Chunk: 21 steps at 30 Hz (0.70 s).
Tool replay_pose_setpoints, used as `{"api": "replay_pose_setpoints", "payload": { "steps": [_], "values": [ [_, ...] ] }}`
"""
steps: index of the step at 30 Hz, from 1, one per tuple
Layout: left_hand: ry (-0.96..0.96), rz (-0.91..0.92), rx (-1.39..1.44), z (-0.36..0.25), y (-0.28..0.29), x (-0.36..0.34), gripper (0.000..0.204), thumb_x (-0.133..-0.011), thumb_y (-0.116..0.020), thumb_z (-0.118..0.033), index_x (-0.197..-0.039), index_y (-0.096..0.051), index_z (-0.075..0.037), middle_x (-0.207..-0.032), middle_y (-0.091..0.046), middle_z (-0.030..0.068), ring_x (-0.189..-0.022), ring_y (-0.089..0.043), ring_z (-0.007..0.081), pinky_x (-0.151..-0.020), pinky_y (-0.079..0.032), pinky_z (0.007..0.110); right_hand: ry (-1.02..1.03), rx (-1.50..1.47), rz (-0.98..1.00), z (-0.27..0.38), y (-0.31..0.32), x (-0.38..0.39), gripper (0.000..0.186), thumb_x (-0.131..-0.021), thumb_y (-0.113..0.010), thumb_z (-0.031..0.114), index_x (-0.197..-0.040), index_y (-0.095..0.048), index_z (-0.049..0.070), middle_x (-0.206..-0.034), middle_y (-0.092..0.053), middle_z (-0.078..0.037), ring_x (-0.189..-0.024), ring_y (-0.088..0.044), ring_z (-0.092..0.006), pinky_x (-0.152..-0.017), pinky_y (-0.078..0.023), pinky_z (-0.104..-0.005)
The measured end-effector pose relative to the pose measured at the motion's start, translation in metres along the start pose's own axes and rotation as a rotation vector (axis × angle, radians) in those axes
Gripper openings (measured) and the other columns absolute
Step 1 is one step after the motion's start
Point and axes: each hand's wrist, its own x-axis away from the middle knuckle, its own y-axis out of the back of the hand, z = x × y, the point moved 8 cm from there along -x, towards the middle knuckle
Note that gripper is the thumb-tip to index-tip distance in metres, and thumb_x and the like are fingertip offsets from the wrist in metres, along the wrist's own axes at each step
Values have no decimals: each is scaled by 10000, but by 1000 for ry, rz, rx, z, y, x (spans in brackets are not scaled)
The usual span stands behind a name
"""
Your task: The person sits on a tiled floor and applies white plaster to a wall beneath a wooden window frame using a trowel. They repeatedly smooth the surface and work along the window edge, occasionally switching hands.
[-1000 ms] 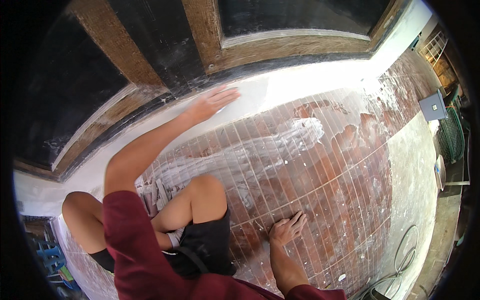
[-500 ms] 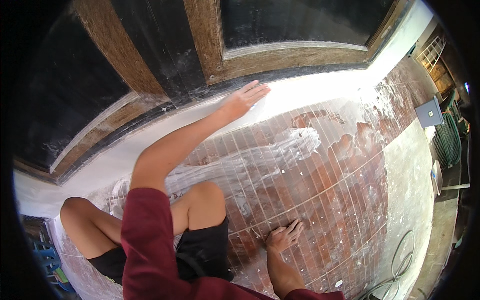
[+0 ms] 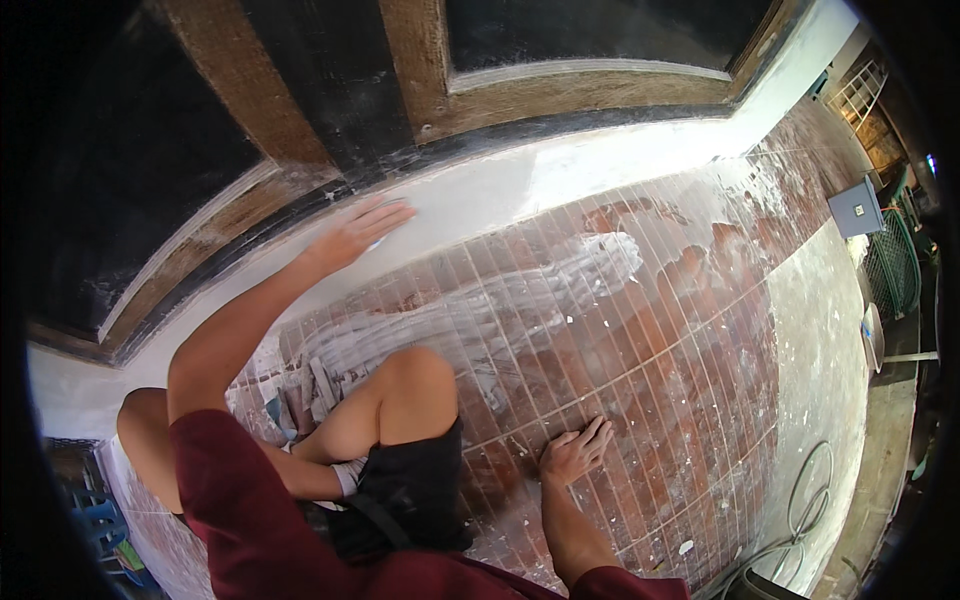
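- Far left, against smooth whitish wall [image 3: 470, 198]: left hand [image 3: 348, 238], fingers straight, perhaps over something pale [image 3: 377, 243]; grip unclear.
- Near right, on dusty red tiles [image 3: 650, 430]: right hand [image 3: 574, 456], fingers loosely spread.

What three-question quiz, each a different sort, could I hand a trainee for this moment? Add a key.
1. Which hand is at the white wall below the wooden frame?
2. True or false: the right hand is gripping a knee.
3. What colour are the shirt sleeves? A) green B) maroon C) white

Key:
1. The left hand.
2. False; it rests on the tiled floor.
3. B
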Motion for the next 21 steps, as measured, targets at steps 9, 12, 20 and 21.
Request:
{"api": "replay_pose_setpoints", "payload": {
  "steps": [9,12,20,21],
  "values": [
    [-55,178,-234,30,34,108,707,-921,-499,-283,-1547,-219,-109,-1618,-188,-49,-1487,-159,130,-1242,-114,358,-18,12,3,-3,0,2,616,-884,-499,139,-1480,-358,72,-1521,-352,-170,-1425,-313,-339,-1118,-290,-482],
    [-13,79,-100,28,37,91,652,-920,-509,-233,-1519,-293,-91,-1591,-268,-36,-1470,-218,133,-1235,-139,361,-25,-1,19,-3,0,2,625,-878,-509,137,-1481,-356,74,-1525,-345,-167,-1429,-304,-337,-1123,-285,-484],
    [17,-12,-121,-3,10,-77,736,-890,-545,-278,-1529,-254,-60,-1619,-196,11,-1484,-180,155,-1245,-106,374,-45,-10,52,-2,-1,-1,674,-858,-526,123,-1498,-321,79,-1528,-340,-166,-1434,-294,-337,-1137,-267,-482],
    [12,-24,-160,-9,7,-103,743,-889,-549,-279,-1530,-247,-57,-1618,-196,14,-1487,-170,158,-1245,-103,381,-46,-8,51,-3,-1,-1,669,-859,-524,126,-1497,-326,79,-1528,-342,-167,-1432,-297,-338,-1136,-268,-482]
  ]
}}
